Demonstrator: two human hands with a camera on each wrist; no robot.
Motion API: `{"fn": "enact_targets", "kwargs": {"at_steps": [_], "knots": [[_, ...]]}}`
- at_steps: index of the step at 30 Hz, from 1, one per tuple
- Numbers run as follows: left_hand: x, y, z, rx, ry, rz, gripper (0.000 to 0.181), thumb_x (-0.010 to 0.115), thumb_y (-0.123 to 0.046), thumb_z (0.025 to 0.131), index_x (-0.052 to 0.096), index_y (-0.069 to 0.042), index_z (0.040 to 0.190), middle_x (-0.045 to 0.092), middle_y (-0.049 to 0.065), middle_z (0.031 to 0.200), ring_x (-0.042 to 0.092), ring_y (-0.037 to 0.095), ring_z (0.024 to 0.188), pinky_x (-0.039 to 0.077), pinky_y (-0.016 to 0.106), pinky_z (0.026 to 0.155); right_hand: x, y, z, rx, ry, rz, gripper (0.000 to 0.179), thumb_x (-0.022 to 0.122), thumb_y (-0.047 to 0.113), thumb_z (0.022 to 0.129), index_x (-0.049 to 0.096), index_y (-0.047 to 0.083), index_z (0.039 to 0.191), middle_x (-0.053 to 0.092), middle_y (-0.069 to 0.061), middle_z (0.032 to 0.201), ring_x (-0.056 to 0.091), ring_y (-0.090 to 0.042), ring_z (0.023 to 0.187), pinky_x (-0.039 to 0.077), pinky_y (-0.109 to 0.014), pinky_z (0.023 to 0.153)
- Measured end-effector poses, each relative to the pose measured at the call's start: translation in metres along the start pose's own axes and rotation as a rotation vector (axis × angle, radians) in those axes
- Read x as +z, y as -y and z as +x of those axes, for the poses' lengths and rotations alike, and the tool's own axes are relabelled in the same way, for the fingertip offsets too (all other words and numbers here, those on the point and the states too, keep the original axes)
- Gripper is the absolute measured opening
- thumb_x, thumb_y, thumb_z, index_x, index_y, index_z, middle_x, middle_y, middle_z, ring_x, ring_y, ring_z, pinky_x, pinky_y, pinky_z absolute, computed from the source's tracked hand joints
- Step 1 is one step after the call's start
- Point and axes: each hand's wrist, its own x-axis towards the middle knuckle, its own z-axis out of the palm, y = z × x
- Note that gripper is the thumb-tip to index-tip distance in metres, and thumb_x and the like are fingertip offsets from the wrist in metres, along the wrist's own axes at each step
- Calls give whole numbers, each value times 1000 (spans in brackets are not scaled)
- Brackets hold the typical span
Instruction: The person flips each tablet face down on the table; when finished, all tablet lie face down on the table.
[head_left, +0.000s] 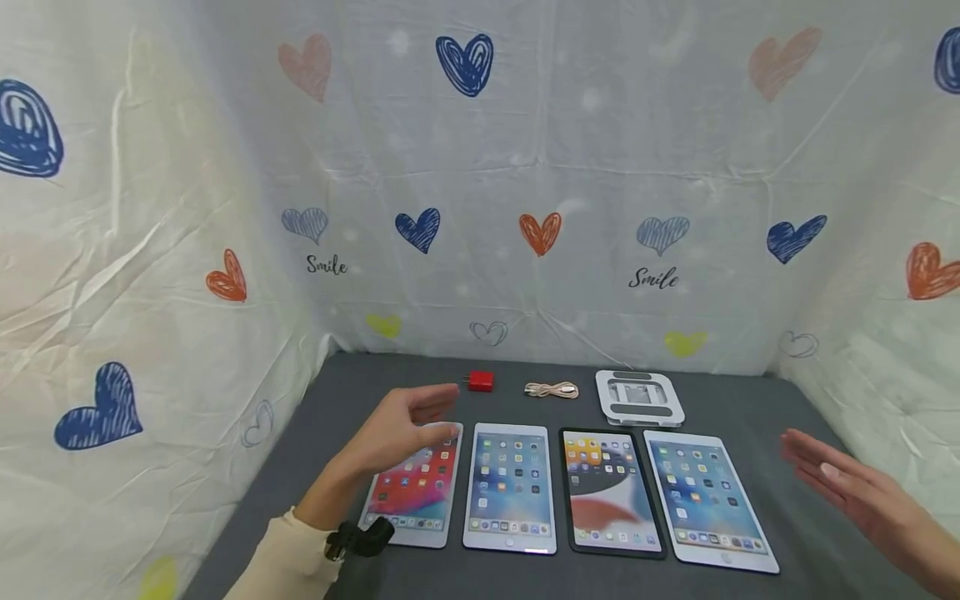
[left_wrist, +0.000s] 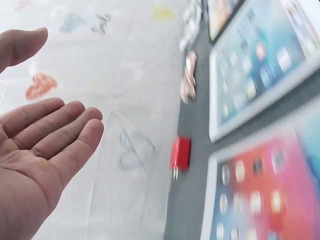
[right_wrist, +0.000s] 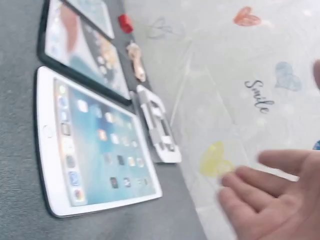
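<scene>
Several tablets with lit screens lie in a row on the dark grey table. The leftmost tablet [head_left: 417, 492] is white with a red and blue screen. Beside it lies a white tablet [head_left: 510, 487] with a blue screen, then a black-framed tablet [head_left: 611, 492], then another white tablet [head_left: 708, 500] at the right end. My left hand [head_left: 397, 429] hovers above the leftmost tablet, fingers nearly straight and thumb apart, covering its upper left part. To the right of the row my right hand [head_left: 862, 500] is held with extended fingers. Neither hand grips anything.
Behind the tablets are a red charger plug [head_left: 480, 381], a coiled pale cable [head_left: 551, 389] and a folded white-and-grey stand [head_left: 640, 398]. A white curtain [head_left: 540, 133] printed with hearts encloses the table [head_left: 420, 367] at the back and sides.
</scene>
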Motion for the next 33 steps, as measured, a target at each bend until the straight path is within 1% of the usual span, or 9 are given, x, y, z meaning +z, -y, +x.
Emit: {"fn": "enact_targets", "kwargs": {"at_steps": [1,3,7,11,12,16,21,28,33], "knots": [[4,-3,4,-2,11,-28,67,81,-26,101,55,-9,160,58,13,163,58,36,149,51,54,120,-5,1,1,31,52,64,50,22,20,122,38,45,163,42,47,148,46,29,126,47,-6,96],[12,-9,12,-6,42,-95,67,80,-24,101,54,-8,161,58,12,163,58,35,150,52,51,119,-15,3,3,80,165,202,50,20,20,122,49,54,146,52,44,143,53,22,127,51,-9,95],[33,-19,28,-6,120,-203,64,80,-22,102,56,-5,159,62,12,159,59,36,149,55,47,117,-29,11,9,233,345,402,48,15,32,122,54,47,146,59,39,140,61,13,127,54,-14,102],[58,-25,41,-21,185,-266,58,80,-20,102,61,-7,155,68,12,152,66,32,141,58,44,114,-36,15,15,243,485,613,60,7,32,121,61,40,147,64,28,145,64,3,135,54,-19,112],[65,-26,44,-28,198,-277,56,79,-19,102,62,-7,154,69,11,151,68,30,139,59,43,113,-36,15,15,245,505,649,62,6,32,121,64,43,143,64,27,147,64,2,137,53,-21,114],[98,-30,55,-70,257,-355,47,79,-15,102,68,-8,148,74,9,144,74,24,129,60,39,111,-33,13,14,208,559,786,69,2,29,121,65,37,148,64,19,153,62,-5,143,50,-26,120],[141,-35,65,-113,315,-485,39,78,-7,101,73,-5,140,77,15,135,78,22,120,63,37,107,-29,3,16,165,635,954,74,-2,26,119,63,23,155,62,5,160,57,-14,150,45,-33,127],[190,-40,79,-187,361,-633,39,74,1,100,72,3,138,77,20,135,78,22,117,64,43,104,-27,-18,21,247,607,1041,70,5,30,121,68,18,147,66,-3,155,60,-21,148,44,-39,129],[221,-43,89,-291,346,-689,36,73,3,100,72,7,135,78,19,129,78,25,117,64,45,105,-23,-30,24,266,596,1063,68,7,28,121,68,13,147,66,-7,155,60,-24,148,42,-40,130]]}}
